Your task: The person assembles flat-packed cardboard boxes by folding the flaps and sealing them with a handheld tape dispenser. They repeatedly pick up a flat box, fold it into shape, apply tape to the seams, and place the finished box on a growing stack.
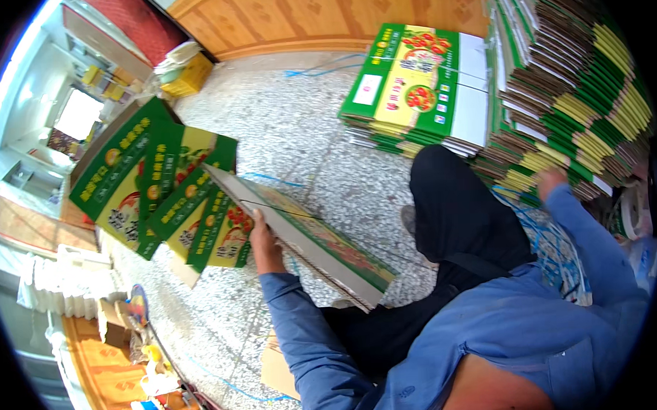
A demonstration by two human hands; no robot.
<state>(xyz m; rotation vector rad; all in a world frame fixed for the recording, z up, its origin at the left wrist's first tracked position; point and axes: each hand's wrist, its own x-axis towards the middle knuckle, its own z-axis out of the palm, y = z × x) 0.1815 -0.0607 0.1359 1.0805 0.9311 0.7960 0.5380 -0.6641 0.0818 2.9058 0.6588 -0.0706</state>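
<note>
My left hand (262, 241) grips a flattened green and yellow cardboard carton (312, 242), held up edge-on over the speckled floor. Beside it on the left lie several folded cartons of the same kind (166, 190), fanned out and overlapping. My right hand (551, 179) reaches out to the right and touches the tall stack of flat cartons (565, 85); whether its fingers close on a carton there I cannot tell. Both arms wear blue sleeves, and a dark trouser knee (457, 207) rises between them.
A lower pile of flat green cartons (411, 84) lies on the floor near a wooden wall. Blue strapping (543, 239) trails by my right side. A yellow box (187, 75) stands at the back. Bottles and clutter (157, 388) sit at the lower left.
</note>
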